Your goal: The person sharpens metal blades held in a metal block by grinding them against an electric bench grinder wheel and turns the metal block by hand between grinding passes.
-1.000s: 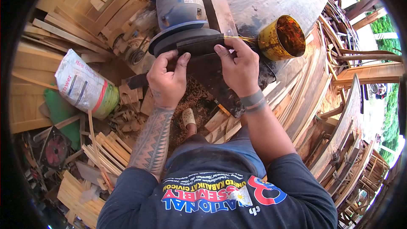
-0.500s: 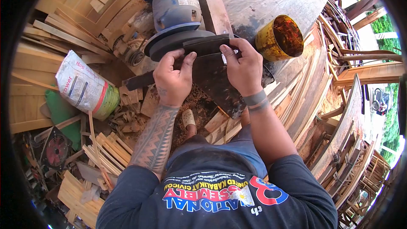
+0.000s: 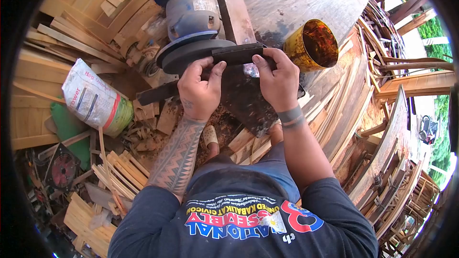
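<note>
A short, dark flat bar (image 3: pixel 237 54) is stretched between my two hands in front of the grinder. My left hand (image 3: pixel 201 88) pinches its left end between thumb and fingers, close to the grey grinding wheel (image 3: pixel 184 57). At the other end, the thumb and fingers of my right hand (image 3: pixel 279 79) are closed on it. The wheel belongs to a blue bench grinder (image 3: pixel 192 16). The bar's left end overlaps the wheel's right edge; I cannot tell whether they touch. Its material is unclear.
Right of my hands stands a stained yellow can (image 3: pixel 299 48) on the work surface (image 3: pixel 287 0). A white and green sack (image 3: pixel 93 98) is at the left. Wood strips (image 3: pixel 122 174) and shavings lie around my feet, with long boards (image 3: pixel 334 114) at the right.
Both hands and the bar have shifted slightly right relative to the wheel. The bar is turned so that its broad face shows more plainly. The camera view has moved a little.
</note>
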### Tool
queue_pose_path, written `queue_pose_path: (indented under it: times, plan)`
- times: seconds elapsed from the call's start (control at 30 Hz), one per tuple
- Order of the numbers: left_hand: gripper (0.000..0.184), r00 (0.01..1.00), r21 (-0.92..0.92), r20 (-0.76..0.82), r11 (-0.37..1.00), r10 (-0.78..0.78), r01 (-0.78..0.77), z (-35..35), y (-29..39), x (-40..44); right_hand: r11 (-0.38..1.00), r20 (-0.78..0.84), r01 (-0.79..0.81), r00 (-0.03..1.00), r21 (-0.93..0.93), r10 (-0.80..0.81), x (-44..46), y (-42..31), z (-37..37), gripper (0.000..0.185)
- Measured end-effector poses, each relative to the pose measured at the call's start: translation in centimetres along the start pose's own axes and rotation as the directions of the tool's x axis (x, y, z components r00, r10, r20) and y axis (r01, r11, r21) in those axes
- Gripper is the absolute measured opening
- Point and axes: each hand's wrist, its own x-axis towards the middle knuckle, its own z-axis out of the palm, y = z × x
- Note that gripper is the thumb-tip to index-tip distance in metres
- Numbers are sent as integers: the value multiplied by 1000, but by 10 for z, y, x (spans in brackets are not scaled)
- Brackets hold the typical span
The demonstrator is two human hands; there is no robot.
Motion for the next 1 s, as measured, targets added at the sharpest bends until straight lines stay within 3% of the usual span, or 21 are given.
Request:
queue_pose_path:
  times: [0.1, 0.27, 0.4, 0.43, 0.5, 0.53, 0.57, 0.63, 0.77, 0.87, 1.0]
  plan:
    - [31, 1000, -13, 6, 1000, -15, 15, 4, 2, -1, 996, -57, 81, 995, -47, -83, 0, 14, 2, 24]
    - [26, 1000, -22, -23, 1000, -15, 14, 10, 11, 0, 998, -62, 56, 996, -10, -57, 0, 16, -6, 24]
    - [29, 986, -167, 90, 979, 137, -121, -5, 41, -14, 990, 18, -70, 997, 126, 69, -16, 21, -31, 21]
    - [30, 965, -155, 106, 962, 241, -223, -12, 52, -19, 930, 56, -143, 990, 339, 132, -25, 20, -36, 22]
    - [32, 843, -144, 96, 845, 530, -515, -23, 64, -28, 669, 160, -273, 961, 691, 227, -47, 24, -47, 24]
    - [33, 818, -210, 94, 814, 568, -541, -25, 68, -35, 618, 210, -267, 964, 739, 164, -57, 35, -52, 29]
    - [34, 792, -278, 92, 779, 604, -562, -27, 71, -43, 473, 267, -322, 947, 820, 180, -71, 42, -54, 30]
    - [36, 741, -370, 122, 723, 660, -583, -34, 77, -55, 53, 359, -372, 919, 927, 165, -90, 24, -57, 34]
    - [39, 615, -464, 167, 612, 771, -641, -44, 91, -60, -85, 406, -398, 904, 914, 133, -121, 32, -58, 35]
    - [41, 516, -552, 143, 501, 845, -667, -50, 103, -53, -76, 395, -389, 914, 918, 91, -127, 23, -66, 36]
    - [44, 601, -689, 114, 499, 791, -526, -56, 108, -52, -76, 364, -362, 931, 929, 4, -128, 8, -80, 36]
